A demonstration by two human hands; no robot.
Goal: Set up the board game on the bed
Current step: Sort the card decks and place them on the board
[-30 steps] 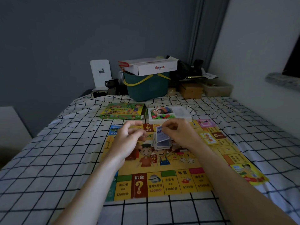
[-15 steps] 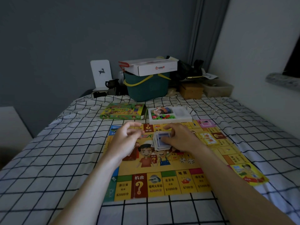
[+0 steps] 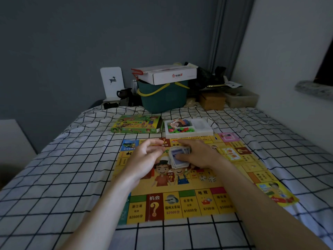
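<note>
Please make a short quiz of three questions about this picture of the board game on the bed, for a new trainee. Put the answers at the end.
1. True or false: the right hand holds the stack of cards over the game board.
2. Which thing lies on the bed just beyond the far edge of the board, holding small coloured pieces? A) the white tray B) the green game box C) the teal basket
3. Fill in: the two white ___ lie on the board, right of the printed cartoon figures.

Key: 1 true. 2 A. 3 dice.
</note>
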